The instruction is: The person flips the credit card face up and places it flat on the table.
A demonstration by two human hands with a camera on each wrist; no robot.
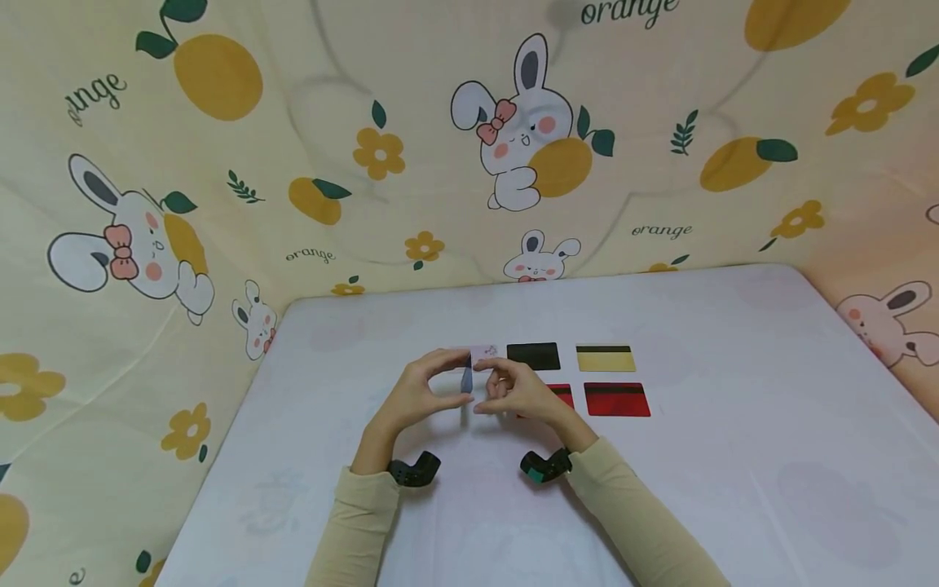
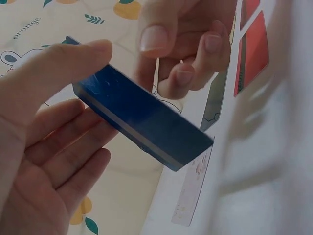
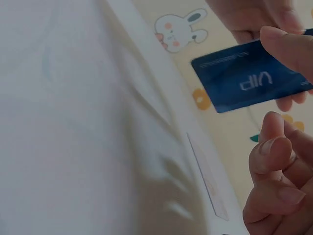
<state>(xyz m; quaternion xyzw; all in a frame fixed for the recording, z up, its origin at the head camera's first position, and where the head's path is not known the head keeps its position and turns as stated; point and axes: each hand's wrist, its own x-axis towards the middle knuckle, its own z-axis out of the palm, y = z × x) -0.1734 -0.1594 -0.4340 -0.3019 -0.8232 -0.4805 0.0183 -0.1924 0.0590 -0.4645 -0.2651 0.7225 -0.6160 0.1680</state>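
My left hand [image 1: 418, 391] pinches a blue card [image 2: 142, 120] between thumb and fingers, upright and close over the table. A pale stripe runs along the face seen in the left wrist view; in the right wrist view the blue card [image 3: 234, 73] shows "VIP" lettering. Facing it is my right hand [image 1: 521, 390], with loosely bent fingers and nothing gripped. Its thumb [image 3: 288, 49] overlaps the card in the right wrist view, but a gap shows in the left wrist view. Just behind lies a pale card [image 1: 484, 353] with a small print.
To the right on the white table [image 1: 719, 456] lie a black card [image 1: 533, 356], a gold card [image 1: 605, 359] and a red card [image 1: 618, 399]. Another red card [image 1: 563, 393] is partly hidden by my right hand. Printed cloth [image 1: 425, 81] rises behind the table.
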